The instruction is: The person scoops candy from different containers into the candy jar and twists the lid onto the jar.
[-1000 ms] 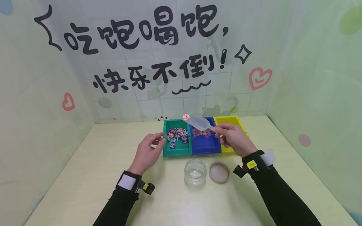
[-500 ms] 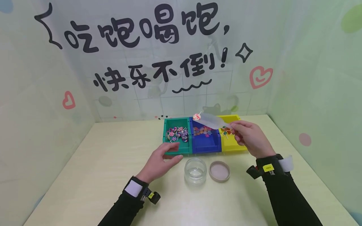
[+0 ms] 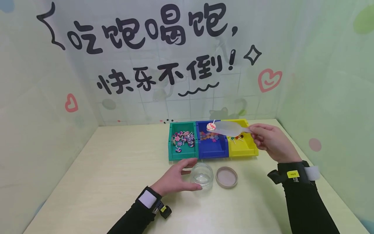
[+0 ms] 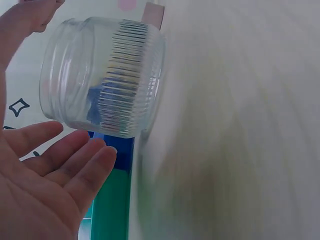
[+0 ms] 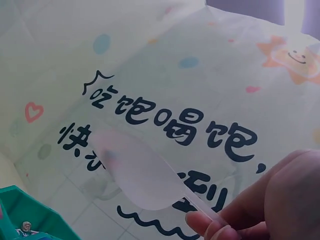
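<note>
My right hand point(image 3: 273, 141) pinches the handle of a translucent plastic scoop point(image 3: 230, 128) and holds it up over the blue and yellow trays. At the scoop's tip sits one small red-and-white lollipop charm point(image 3: 211, 126). My left hand point(image 3: 178, 178) is at the left side of a clear glass jar point(image 3: 202, 177), thumb in front and fingers behind. In the left wrist view the fingers lie fairly straight alongside the ribbed jar point(image 4: 122, 75), and whether they touch it I cannot tell. The jar stands upright without a lid.
A round lid point(image 3: 227, 177) lies right of the jar. Behind stand a green tray point(image 3: 183, 155) with lollipop charms, a blue tray point(image 3: 213, 152) with star-like pieces, and a yellow tray point(image 3: 243, 150) with small sticks. A printed curtain point(image 3: 187, 107) closes off the table's back.
My left hand has left the green tray's edge and come down right to the jar. My right hand has carried the scoop and lollipop charm to the right, lowering it slightly.
</note>
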### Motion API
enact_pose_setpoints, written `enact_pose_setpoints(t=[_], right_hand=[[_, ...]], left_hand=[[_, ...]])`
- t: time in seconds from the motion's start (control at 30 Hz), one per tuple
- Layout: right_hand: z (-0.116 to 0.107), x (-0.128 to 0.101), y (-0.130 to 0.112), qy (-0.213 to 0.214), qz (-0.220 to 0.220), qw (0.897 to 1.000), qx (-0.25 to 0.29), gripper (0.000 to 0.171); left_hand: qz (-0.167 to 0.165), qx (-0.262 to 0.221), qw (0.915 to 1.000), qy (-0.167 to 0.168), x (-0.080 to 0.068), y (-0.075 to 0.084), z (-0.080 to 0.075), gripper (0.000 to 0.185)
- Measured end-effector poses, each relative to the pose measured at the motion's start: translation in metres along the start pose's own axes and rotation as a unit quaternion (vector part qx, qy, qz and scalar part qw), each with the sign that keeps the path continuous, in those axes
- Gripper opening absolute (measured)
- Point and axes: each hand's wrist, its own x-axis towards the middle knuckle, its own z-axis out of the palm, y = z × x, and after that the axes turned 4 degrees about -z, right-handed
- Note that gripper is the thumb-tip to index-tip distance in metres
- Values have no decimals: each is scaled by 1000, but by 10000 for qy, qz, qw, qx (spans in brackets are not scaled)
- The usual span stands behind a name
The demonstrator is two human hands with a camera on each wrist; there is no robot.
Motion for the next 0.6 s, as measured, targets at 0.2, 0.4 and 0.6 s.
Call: enact_pose_setpoints(t=[0.2,0.4,0.6], right_hand=[[-7,-4,-3,-238,-190,9993,-210,24],[-9,-3,-4,-380,9,9972,-649,24],[-7,-4,-6,-615,216,9940,-883,22]], left_hand=[[-143,260,9996,-39,3,-3,4,91],[-284,312,9991,-18,4,-6,6,82],[-296,290,9991,-40,3,-5,6,82]])
